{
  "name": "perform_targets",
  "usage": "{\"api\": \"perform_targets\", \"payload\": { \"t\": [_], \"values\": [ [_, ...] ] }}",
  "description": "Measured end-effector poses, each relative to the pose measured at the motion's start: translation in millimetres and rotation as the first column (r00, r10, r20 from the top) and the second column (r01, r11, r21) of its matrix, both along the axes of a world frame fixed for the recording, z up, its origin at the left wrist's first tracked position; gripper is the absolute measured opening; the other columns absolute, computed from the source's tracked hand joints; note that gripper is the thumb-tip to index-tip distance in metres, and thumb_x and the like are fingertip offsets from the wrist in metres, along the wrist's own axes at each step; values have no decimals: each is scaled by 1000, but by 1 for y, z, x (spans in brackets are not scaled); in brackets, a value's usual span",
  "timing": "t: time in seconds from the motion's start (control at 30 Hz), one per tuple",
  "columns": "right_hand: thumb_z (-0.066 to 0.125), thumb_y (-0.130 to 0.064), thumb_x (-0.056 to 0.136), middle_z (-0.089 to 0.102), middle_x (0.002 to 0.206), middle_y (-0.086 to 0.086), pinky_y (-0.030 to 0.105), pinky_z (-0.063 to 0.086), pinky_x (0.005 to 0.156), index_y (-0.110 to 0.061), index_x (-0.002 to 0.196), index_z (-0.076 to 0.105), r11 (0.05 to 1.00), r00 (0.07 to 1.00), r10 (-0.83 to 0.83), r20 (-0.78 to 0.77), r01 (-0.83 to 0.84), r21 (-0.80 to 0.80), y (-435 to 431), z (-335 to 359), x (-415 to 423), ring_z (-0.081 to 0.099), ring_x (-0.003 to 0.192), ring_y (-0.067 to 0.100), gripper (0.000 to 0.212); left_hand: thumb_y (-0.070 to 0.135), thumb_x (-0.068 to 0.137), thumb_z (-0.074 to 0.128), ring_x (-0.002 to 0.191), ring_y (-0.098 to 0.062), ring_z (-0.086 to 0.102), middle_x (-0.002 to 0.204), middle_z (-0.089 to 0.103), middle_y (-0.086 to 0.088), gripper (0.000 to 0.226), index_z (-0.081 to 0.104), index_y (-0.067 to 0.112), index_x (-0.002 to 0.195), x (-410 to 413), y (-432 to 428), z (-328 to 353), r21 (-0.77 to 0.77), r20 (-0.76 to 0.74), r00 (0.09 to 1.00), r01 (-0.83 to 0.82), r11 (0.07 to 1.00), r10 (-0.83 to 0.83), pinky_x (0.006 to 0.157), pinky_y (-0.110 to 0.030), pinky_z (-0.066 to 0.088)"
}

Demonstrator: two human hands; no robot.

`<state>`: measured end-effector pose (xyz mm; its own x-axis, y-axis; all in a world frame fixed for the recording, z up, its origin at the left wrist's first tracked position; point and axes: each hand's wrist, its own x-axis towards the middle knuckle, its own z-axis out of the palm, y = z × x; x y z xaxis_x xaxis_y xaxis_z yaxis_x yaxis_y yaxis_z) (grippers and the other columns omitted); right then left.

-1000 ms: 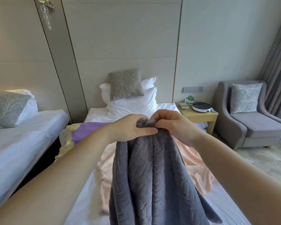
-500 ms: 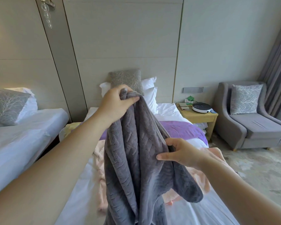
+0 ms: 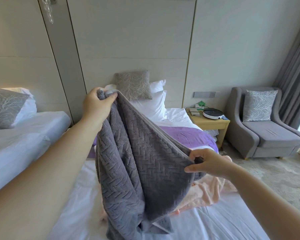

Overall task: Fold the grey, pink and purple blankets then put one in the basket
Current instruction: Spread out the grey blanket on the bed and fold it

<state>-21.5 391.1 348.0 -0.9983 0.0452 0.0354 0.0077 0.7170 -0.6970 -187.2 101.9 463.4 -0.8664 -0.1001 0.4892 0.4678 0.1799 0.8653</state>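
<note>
A grey textured blanket hangs in the air over the bed. My left hand grips one of its corners, held high. Lower and to the right, my right hand pinches its top edge, so the edge slopes down between both hands. The blanket's lower end rests bunched on the white sheet. Under it lies a pink blanket, crumpled and partly hidden. A purple blanket is spread across the bed further back. No basket is in view.
The white bed has white pillows and a grey cushion at its head. A second bed stands on the left. A wooden nightstand with a round white device and a grey armchair are on the right.
My hands were together at one point on the grey blanket. The left hand rose with the corner while the right hand slid down and rightward along the edge, spreading it.
</note>
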Motion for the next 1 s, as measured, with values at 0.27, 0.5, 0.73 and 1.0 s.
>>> {"api": "perform_targets", "payload": {
  "t": [0.27, 0.5, 0.73, 1.0],
  "values": [
    [81, -41, 70, 52, 66, -5, 28, 35, 59, -21, 67, 56, 963, 988, -144, 62, 125, 241, 29, -6, 2, 45, 62, 13, 31, 24, 84, 69, 72, -16, 47, 68, 50, 7, 24, 50, 26, 69, -6, 0, -14, 21, 57, 998, -33, 999, 32, 66, -28, 36],
    [82, -20, 69, 43, 58, -2, 23, 29, 58, -15, 58, 52, 889, 965, -254, -70, 204, -410, 34, -2, 12, 38, 61, 14, 32, 25, 85, 68, 72, -15, 46, 69, 48, 9, 25, 49, 26, 69, -14, -15, -18, 66, 121, 987, -109, 992, 101, 63, -26, 38],
    [75, -14, 66, 59, 69, 3, 20, 44, 58, -15, 72, 59, 565, 944, -302, -135, 63, -823, 27, 22, 0, 56, 62, 11, 17, 26, 87, 66, 81, -18, 46, 71, 47, 7, 15, 54, 16, 85, -18, -30, -24, 32, 165, 979, -124, 992, 117, 67, -28, 35],
    [72, -20, 83, 59, 71, -2, 30, 38, 65, -12, 80, 67, 955, 955, -296, -23, 295, -39, 26, 10, -12, 52, 71, 16, 9, 38, 94, 55, 119, -26, 50, 131, 54, -5, 43, 53, 14, 129, -25, -46, -51, -493, 424, 906, 238, 837, -9, 100, -38, 41]
  ]
}}
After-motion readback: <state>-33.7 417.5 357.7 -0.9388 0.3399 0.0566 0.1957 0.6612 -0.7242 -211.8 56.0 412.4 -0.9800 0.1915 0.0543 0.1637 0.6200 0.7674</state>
